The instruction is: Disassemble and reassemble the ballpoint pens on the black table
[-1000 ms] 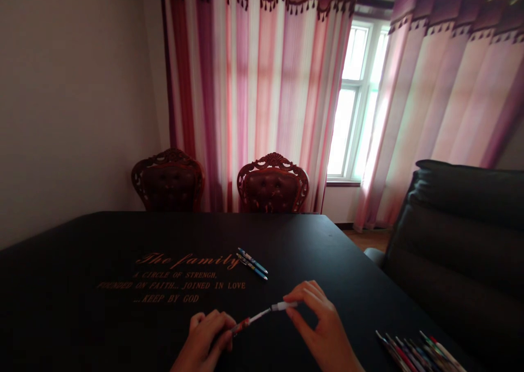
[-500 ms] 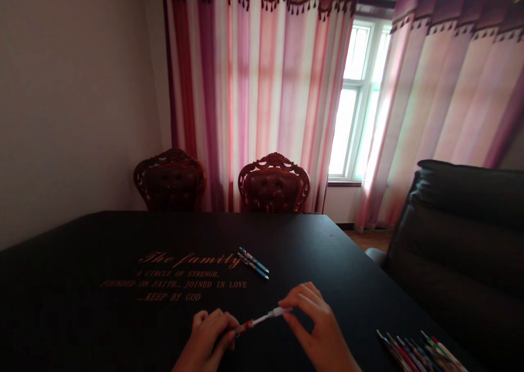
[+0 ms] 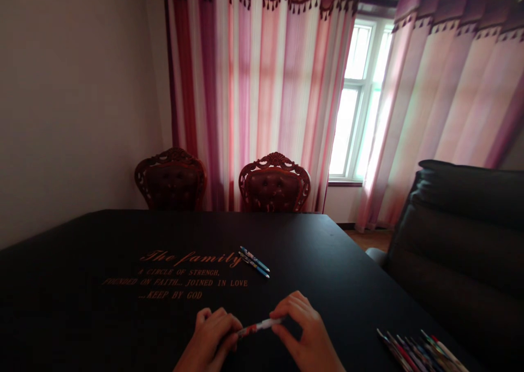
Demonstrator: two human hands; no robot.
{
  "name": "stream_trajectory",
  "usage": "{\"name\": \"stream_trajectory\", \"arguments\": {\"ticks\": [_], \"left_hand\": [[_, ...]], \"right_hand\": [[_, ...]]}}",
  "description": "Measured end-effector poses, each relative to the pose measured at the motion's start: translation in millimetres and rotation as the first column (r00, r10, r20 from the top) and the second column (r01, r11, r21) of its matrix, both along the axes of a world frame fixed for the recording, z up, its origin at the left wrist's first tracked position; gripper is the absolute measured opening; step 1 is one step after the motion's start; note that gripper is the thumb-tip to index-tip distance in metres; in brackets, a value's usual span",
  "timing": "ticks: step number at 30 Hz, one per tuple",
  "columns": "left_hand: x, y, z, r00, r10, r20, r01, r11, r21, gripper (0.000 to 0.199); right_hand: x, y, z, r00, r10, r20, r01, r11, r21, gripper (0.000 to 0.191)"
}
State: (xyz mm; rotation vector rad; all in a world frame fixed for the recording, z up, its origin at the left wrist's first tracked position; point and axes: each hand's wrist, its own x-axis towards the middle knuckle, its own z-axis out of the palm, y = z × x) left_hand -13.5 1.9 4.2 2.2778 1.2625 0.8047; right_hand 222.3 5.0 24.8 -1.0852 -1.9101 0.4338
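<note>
Between my hands, above the near part of the table, is a pen point(image 3: 252, 328) with a red patterned barrel and a white end. My left hand point(image 3: 215, 334) pinches the barrel's left end, which its fingers partly hide. With thumb and forefinger, my right hand point(image 3: 301, 328) grips the pen's white cap point(image 3: 268, 323) at the other end. The cap meets the barrel with no clear gap. Farther off, two blue patterned pens point(image 3: 254, 261) lie side by side on the black table point(image 3: 311, 241).
Several pens point(image 3: 417, 353) lie in a row at the near right. Two carved chairs point(image 3: 274, 186) stand behind the far edge, before striped curtains point(image 3: 266, 105). A dark leather seat point(image 3: 458, 235) stands to the right of the table.
My right hand has moved left and slightly down with the cap, toward my left hand. The thin white stretch that showed between cap and red barrel is now covered.
</note>
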Motion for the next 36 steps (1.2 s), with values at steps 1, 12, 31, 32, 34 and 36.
{"name": "stream_trajectory", "arguments": {"ticks": [1, 12, 31, 32, 34, 36], "left_hand": [[0.0, -0.1, 0.2, 1.0, -0.003, -0.005, 0.003, 1.0, 0.002, 0.018], [-3.0, 1.1, 0.5, 0.999, 0.013, -0.032, -0.012, 1.0, 0.024, 0.016], [-4.5, 3.1, -6.0, 0.999, 0.05, 0.001, -0.05, 0.997, 0.062, 0.015], [-4.7, 3.4, -6.4, 0.998, 0.056, 0.005, -0.056, 0.996, 0.062, 0.015], [-5.3, 3.7, -7.8, 0.998, 0.066, 0.016, -0.067, 0.996, 0.062, 0.015], [-6.1, 3.9, -9.6, 0.997, 0.065, 0.033, -0.068, 0.996, 0.065, 0.014]], "right_hand": [[-0.1, 0.1, -0.7, 1.0, 0.001, -0.016, -0.001, 1.0, -0.005, 0.01], [-2.8, 5.4, -22.6, 0.989, -0.087, 0.121, 0.096, 0.993, -0.075, 0.011], [-0.9, 6.3, -28.8, 0.996, -0.008, 0.091, 0.02, 0.991, -0.136, 0.02], [-0.4, 6.1, -28.4, 0.997, -0.008, 0.076, 0.019, 0.989, -0.146, 0.015], [0.4, 5.9, -26.8, 0.996, 0.007, 0.093, 0.006, 0.99, -0.138, 0.019], [0.8, 5.9, -24.9, 0.993, 0.017, 0.117, -0.002, 0.992, -0.123, 0.027]]}}
